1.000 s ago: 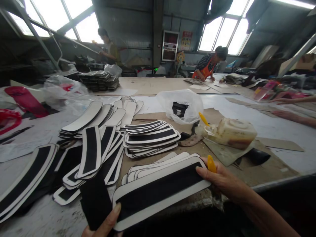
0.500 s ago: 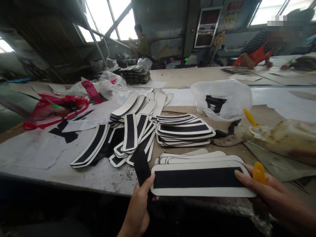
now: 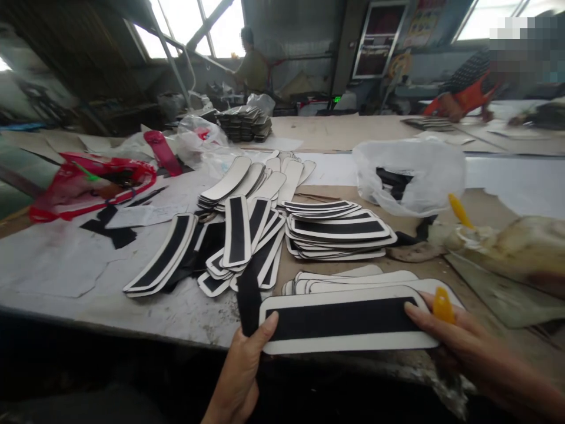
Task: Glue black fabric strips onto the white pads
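Observation:
Across the front of the table I hold a white curved-edge panel with a black strip (image 3: 344,321) down its middle. My left hand (image 3: 241,365) grips its left end, thumb on top. At the right end my right hand (image 3: 463,335) pinches it with the thumb on the black strip. A yellow handle (image 3: 442,306) sticks up between the fingers of that hand; its other end is hidden. Beside my left thumb is a loose black strip (image 3: 249,297). Plain white panels (image 3: 366,280) lie fanned just behind the held one.
Behind lie a stack of black-striped panels (image 3: 339,229), crossed striped panels (image 3: 238,229) and plain ones (image 3: 229,179). A clear plastic bag (image 3: 419,188) and a yellowed container (image 3: 521,247) with a yellow-handled tool (image 3: 461,212) stand right. A red bag (image 3: 57,188) lies left. Two people work farther back.
The held panel has shifted slightly left and tilted up at its right end, both hands moving with it. The camera view has also shifted a little.

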`<control>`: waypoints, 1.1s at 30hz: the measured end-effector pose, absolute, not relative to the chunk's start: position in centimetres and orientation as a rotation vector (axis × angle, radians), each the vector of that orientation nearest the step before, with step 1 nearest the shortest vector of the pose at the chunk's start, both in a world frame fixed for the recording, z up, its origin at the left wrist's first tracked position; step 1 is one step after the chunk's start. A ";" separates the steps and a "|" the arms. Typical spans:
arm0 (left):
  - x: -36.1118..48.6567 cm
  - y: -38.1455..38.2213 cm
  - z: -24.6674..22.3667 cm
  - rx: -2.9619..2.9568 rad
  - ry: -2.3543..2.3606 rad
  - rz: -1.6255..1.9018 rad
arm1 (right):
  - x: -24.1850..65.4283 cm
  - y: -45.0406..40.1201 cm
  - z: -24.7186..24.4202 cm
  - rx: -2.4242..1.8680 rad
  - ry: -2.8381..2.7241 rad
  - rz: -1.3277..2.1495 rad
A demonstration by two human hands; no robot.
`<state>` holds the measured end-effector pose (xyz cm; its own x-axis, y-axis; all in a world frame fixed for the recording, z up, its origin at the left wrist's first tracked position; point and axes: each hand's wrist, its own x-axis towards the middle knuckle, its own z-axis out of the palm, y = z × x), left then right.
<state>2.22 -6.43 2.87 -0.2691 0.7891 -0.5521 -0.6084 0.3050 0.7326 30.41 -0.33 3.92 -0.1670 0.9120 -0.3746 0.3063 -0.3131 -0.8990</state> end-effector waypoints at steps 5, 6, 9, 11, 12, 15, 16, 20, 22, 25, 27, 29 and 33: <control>1.6 -5.6 3.3 0.015 1.480 1.298 | 28.5 -0.1 5.1 -1.442 -1.217 1.762; 1.5 -5.4 3.2 0.029 1.517 1.306 | 28.4 0.1 5.1 -1.456 -1.237 1.742; 1.4 -5.2 3.1 0.079 1.570 1.340 | 28.5 0.4 4.9 -1.535 -1.338 1.666; 1.4 -5.1 3.3 0.065 1.571 1.341 | 28.6 0.5 4.8 -1.547 -1.374 1.643; 1.5 -5.1 3.6 0.043 1.565 1.333 | 28.7 0.5 4.8 -1.534 -1.370 1.658; 2.0 -5.2 4.6 -0.032 1.534 1.312 | 28.8 0.3 4.7 -1.457 -1.224 1.759; 2.1 -5.2 4.8 -0.056 1.525 1.306 | 28.9 0.1 4.6 -1.427 -1.141 1.799; 2.4 -5.3 4.7 -0.151 1.440 1.286 | 28.9 -0.2 4.2 -1.342 -0.875 1.876; 2.4 -5.3 4.2 -0.159 1.400 1.313 | 28.8 -0.2 4.1 -1.332 -0.851 1.874; 2.1 -5.5 3.7 -0.112 1.360 1.362 | 28.8 0.1 4.2 -1.332 -0.843 1.879; 1.9 -5.6 3.7 -0.068 1.344 1.367 | 28.8 0.3 4.2 -1.327 -0.814 1.880; 1.7 -5.7 4.0 -0.056 1.364 1.352 | 28.7 0.5 4.1 -1.326 -0.791 1.880; 1.4 -5.6 4.5 -0.048 1.495 1.236 | 28.5 0.7 4.0 -1.321 -0.799 1.857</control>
<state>1.42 -5.60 4.46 -0.3604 0.5683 -0.7397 -0.6198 0.4467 0.6452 28.53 0.65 3.98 -0.2248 0.8272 -0.5150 -0.1949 -0.5560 -0.8080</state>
